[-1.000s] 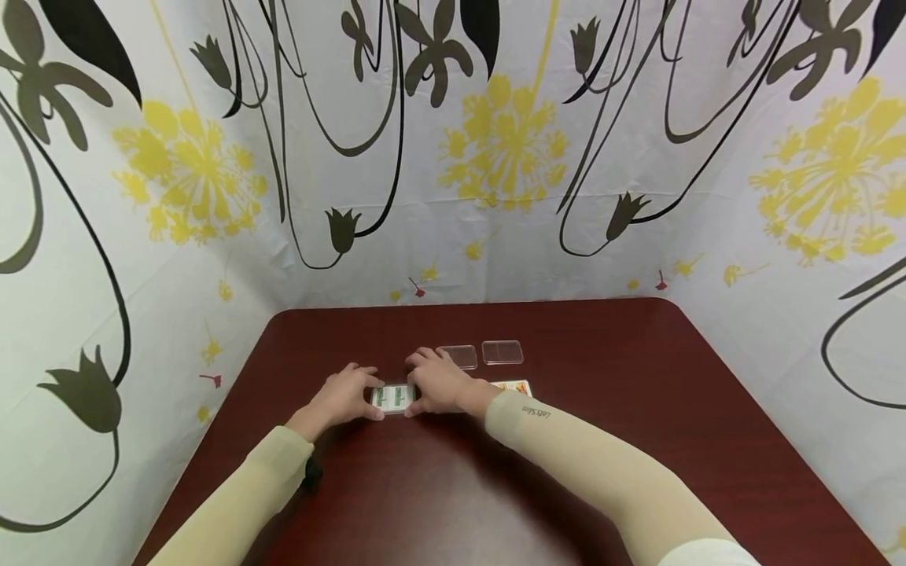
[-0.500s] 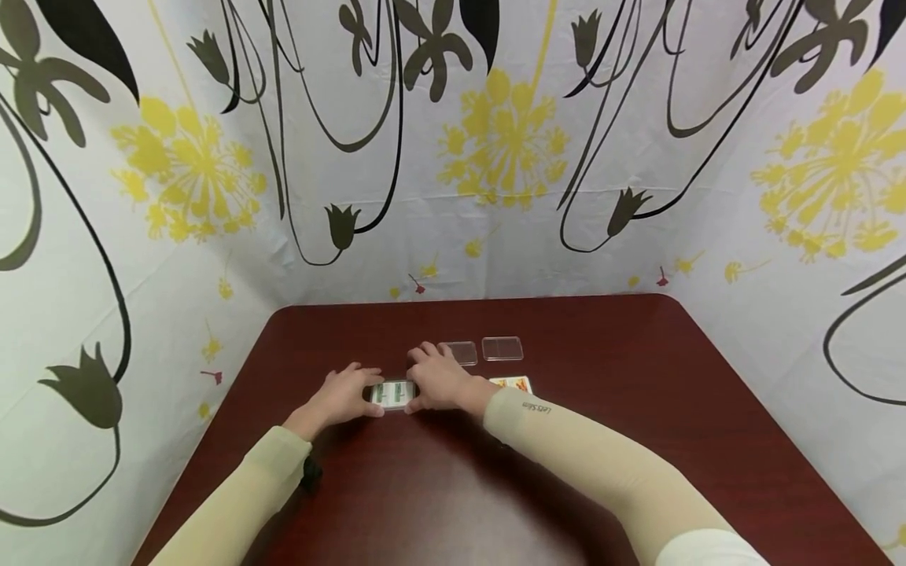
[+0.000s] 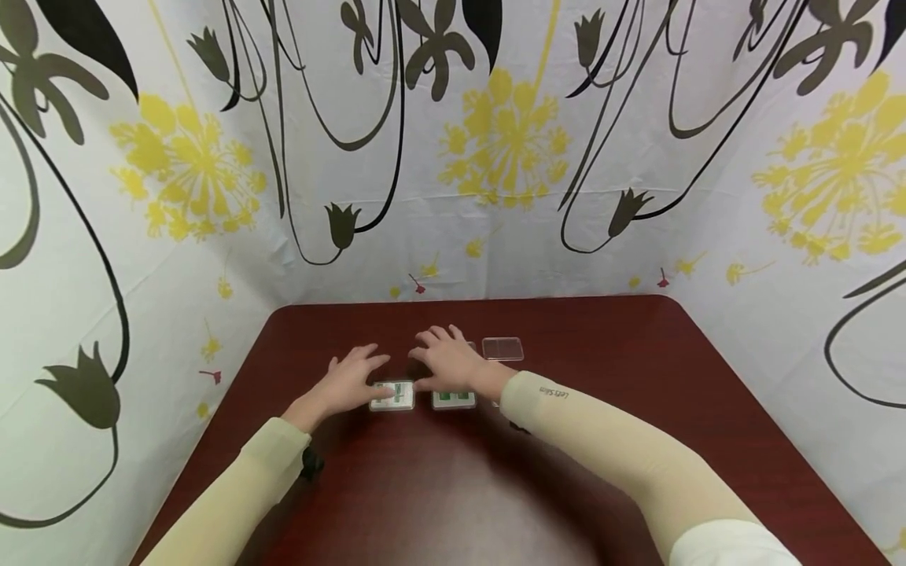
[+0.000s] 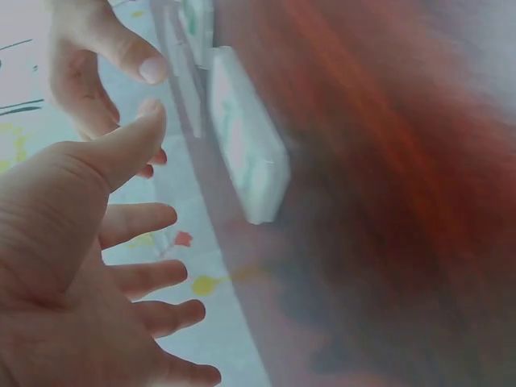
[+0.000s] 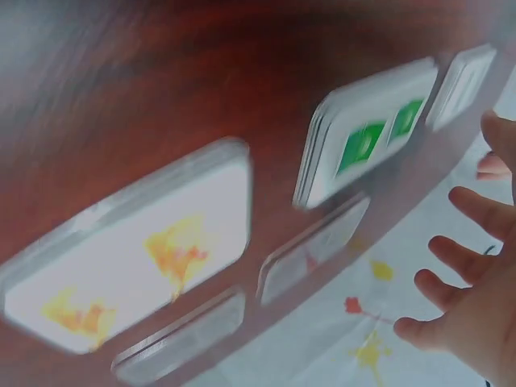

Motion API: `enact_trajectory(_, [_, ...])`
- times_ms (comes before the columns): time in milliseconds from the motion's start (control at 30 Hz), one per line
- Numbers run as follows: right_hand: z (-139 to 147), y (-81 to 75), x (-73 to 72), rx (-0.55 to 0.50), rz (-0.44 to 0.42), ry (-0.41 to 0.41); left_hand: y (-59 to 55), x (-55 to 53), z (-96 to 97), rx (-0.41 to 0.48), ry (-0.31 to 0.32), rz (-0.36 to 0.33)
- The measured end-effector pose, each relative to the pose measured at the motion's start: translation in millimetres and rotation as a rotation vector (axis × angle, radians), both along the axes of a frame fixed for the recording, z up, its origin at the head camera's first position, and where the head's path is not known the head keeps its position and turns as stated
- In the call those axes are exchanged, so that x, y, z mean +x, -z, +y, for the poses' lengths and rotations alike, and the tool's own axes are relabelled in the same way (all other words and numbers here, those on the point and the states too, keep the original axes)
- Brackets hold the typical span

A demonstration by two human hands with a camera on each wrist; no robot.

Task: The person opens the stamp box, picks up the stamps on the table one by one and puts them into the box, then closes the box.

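Note:
My left hand [image 3: 348,383] hovers with spread fingers over the left end of a flat clear case of white cards with green print [image 3: 399,398]. In the left wrist view, that case [image 4: 242,137] lies on the table apart from the fingers. My right hand [image 3: 451,362], fingers spread, is above a second case with green pictures [image 3: 454,402], partly covering it. The right wrist view shows both green cases, nearer one [image 5: 367,137], and a case with orange pictures [image 5: 137,250]; the right forearm mostly hides the orange one from the head. Neither hand holds anything.
Behind the cases lie thin clear plastic lids: one [image 3: 502,349] at the right, another [image 5: 314,254] mostly behind the right hand in the head view. The dark red table [image 3: 425,487] meets a patterned cloth wall [image 3: 453,267] at its far edge.
Both hands let go of the left green case and lifted up and away. The right hand shifted right and forward, uncovering the middle green case, while its arm covers the orange one.

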State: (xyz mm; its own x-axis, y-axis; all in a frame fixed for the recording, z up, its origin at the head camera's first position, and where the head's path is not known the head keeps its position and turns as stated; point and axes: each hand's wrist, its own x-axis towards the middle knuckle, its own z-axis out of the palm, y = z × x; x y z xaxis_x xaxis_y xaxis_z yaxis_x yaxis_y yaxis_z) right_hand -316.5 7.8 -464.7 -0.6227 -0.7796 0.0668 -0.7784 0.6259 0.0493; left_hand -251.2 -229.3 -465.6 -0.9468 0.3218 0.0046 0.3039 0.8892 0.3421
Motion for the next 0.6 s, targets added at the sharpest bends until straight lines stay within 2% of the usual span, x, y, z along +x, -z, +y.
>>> enact_trajectory(300, [28.7,-14.1,-22.1,0.012,0.027,0.037,-23.1,-18.3,24.6,0.029,0.009,0.057])
enact_trajectory(433, [40.9,-19.1,-28.3,0.02,0.038,0.05,-26.2,-26.9,36.0,0.035,0.011,0.06])
enact_trajectory(600, [54.0,-22.6,-35.6,0.024,0.037,0.062,-24.4,-38.0,47.8,0.038,0.016,0.068])
